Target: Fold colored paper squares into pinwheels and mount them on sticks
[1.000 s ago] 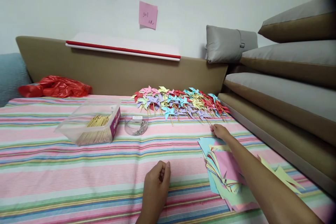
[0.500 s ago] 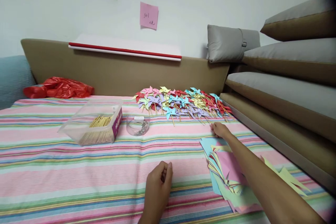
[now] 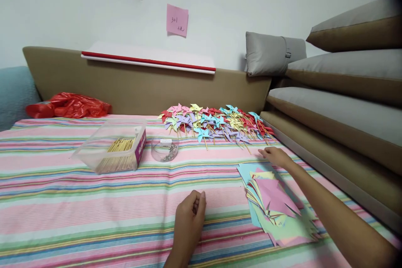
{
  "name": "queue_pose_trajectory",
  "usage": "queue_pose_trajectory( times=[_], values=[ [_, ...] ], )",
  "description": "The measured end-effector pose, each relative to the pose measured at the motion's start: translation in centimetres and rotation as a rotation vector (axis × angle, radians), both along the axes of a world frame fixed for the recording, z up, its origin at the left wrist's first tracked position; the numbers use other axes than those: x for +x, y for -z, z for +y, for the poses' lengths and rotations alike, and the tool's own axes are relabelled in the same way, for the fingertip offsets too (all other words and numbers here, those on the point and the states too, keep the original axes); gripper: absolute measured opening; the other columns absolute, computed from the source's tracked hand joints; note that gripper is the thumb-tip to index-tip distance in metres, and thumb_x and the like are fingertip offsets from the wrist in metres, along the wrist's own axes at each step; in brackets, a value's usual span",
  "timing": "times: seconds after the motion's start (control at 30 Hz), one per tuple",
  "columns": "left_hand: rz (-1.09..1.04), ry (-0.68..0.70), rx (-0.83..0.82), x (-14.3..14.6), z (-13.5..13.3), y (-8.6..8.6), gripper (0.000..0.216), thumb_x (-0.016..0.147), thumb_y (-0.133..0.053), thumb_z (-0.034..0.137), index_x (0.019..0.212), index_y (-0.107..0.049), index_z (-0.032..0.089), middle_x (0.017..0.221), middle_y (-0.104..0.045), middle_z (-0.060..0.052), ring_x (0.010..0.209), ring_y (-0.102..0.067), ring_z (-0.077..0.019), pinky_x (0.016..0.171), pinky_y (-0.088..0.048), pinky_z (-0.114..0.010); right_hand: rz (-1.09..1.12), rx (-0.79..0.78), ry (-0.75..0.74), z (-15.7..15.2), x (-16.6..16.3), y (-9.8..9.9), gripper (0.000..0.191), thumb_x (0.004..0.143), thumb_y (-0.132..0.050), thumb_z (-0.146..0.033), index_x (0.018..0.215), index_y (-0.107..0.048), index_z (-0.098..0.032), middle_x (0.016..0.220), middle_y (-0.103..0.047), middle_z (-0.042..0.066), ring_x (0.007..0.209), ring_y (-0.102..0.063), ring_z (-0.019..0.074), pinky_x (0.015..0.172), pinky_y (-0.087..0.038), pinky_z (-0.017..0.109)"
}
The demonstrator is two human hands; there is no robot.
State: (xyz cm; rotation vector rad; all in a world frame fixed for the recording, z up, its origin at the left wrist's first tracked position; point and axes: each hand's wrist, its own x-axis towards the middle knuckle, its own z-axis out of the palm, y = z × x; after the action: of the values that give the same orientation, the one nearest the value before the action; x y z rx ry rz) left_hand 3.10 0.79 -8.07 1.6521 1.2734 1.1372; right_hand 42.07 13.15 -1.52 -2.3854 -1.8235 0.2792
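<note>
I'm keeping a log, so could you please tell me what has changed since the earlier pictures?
The right hand has moved right, away from the pinwheels, its fingers now apart from the nearest stick, which it seems to have let go. The forearm has swung right, baring more of the pink sheet on the paper stack. The left hand stays loosely curled; plastic box and dish stay put.

A striped cloth [image 3: 103, 213] bears everything: paper pinwheels [image 3: 216, 121] beyond and left of the right hand [image 3: 274, 155], piled paper sheets [image 3: 273, 194] nearer than it, and, beyond the left hand [image 3: 189, 220] leftward, a round dish [image 3: 158, 153], a clear box [image 3: 94, 153] and a red bag [image 3: 75, 105].
</note>
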Motion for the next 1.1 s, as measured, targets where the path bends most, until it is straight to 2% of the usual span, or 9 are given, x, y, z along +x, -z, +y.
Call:
queue_pose_trajectory(
  times=[0.1,0.17,0.23,0.3,0.37,0.5,0.67,0.93,1.1],
  values=[
    [0.003,-0.004,0.028,0.0,0.2,0.0,0.042,0.1,-0.042,0.048,0.067,-0.035,0.023,0.059,-0.03,0.005,0.056,-0.033,-0.0133,0.056,-0.024,-0.027,0.03,0.061,-0.145,-5.0,0.4,-1.2,0.046,0.099,-0.043,-0.054,0.079,-0.066,-0.019,0.078,-0.072,0.007,0.075,-0.066,0.0216,0.073,-0.05,0.034],
    [0.009,-0.014,0.054,0.0,0.2,-0.1,0.042,0.1,-0.043,0.047,0.067,-0.033,0.023,0.059,-0.029,0.006,0.055,-0.032,-0.0131,0.056,-0.024,-0.027,0.062,0.09,-0.222,-8.9,-0.3,-1.4,0.047,0.096,-0.044,-0.058,0.084,-0.068,-0.021,0.085,-0.075,0.008,0.08,-0.068,0.0246,0.074,-0.051,0.034],
    [0.013,-0.014,0.07,-0.1,0.2,-0.2,0.042,0.1,-0.044,0.046,0.066,-0.034,0.023,0.058,-0.028,0.006,0.054,-0.031,-0.0129,0.056,-0.023,-0.028,0.107,0.109,-0.296,-12.5,-1.7,-1.1,0.045,0.094,-0.048,-0.061,0.102,-0.072,-0.024,0.109,-0.076,0.007,0.1,-0.07,0.0258,0.086,-0.052,0.034],
    [0.009,-0.006,0.073,-0.1,0.1,-0.3,0.042,0.099,-0.044,0.046,0.066,-0.034,0.023,0.058,-0.028,0.006,0.054,-0.03,-0.0128,0.056,-0.023,-0.028,0.131,0.164,-0.357,-15.3,-3.4,-0.6,0.051,0.092,-0.053,-0.061,0.126,-0.068,-0.026,0.136,-0.067,0.009,0.126,-0.061,0.0301,0.105,-0.047,0.042],
    [-0.001,0.005,0.073,-0.1,0.0,-0.5,0.043,0.099,-0.045,0.047,0.066,-0.035,0.022,0.058,-0.028,0.006,0.055,-0.03,-0.0128,0.057,-0.023,-0.027,0.127,0.174,-0.375,-16.9,-4.7,-0.1,0.061,0.091,-0.056,-0.06,0.141,-0.059,-0.025,0.151,-0.054,0.01,0.14,-0.049,0.0335,0.114,-0.04,0.048],
    [-0.028,0.03,0.073,-0.4,0.0,-0.8,0.042,0.099,-0.045,0.048,0.067,-0.04,0.022,0.058,-0.032,0.006,0.055,-0.033,-0.0129,0.057,-0.026,-0.026,0.162,0.101,-0.378,-17.6,-5.5,0.2,0.072,0.088,-0.062,-0.058,0.148,-0.052,-0.02,0.153,-0.051,0.012,0.142,-0.047,0.034,0.117,-0.037,0.048],
    [-0.047,0.042,0.079,-0.6,-0.1,-1.0,0.041,0.099,-0.046,0.049,0.067,-0.044,0.022,0.058,-0.035,0.006,0.055,-0.035,-0.0131,0.056,-0.027,-0.026,0.204,0.075,-0.369,-17.3,-4.7,-0.4,0.069,0.084,-0.065,-0.06,0.141,-0.06,-0.021,0.144,-0.06,0.012,0.135,-0.055,0.0367,0.114,-0.041,0.05],
    [-0.028,0.036,0.095,-0.5,-0.3,-1.0,0.043,0.099,-0.044,0.05,0.067,-0.044,0.022,0.057,-0.036,0.006,0.054,-0.036,-0.0133,0.055,-0.028,-0.026,0.252,0.084,-0.379,-17.5,-4.6,-0.2,0.051,0.099,-0.04,-0.055,0.122,-0.074,-0.025,0.125,-0.074,0.007,0.116,-0.069,0.0348,0.099,-0.053,0.046],
    [0.05,0.038,0.145,0.0,-0.7,-1.5,0.039,0.1,-0.042,0.044,0.069,-0.048,0.022,0.056,-0.043,0.004,0.052,-0.041,-0.0139,0.055,-0.027,-0.026,0.179,0.207,-0.302,-17.4,-5.1,0.3,0.046,0.101,-0.037,-0.048,0.119,-0.073,-0.028,0.125,-0.074,0.008,0.117,-0.068,0.0346,0.1,-0.051,0.05]
  ],
)
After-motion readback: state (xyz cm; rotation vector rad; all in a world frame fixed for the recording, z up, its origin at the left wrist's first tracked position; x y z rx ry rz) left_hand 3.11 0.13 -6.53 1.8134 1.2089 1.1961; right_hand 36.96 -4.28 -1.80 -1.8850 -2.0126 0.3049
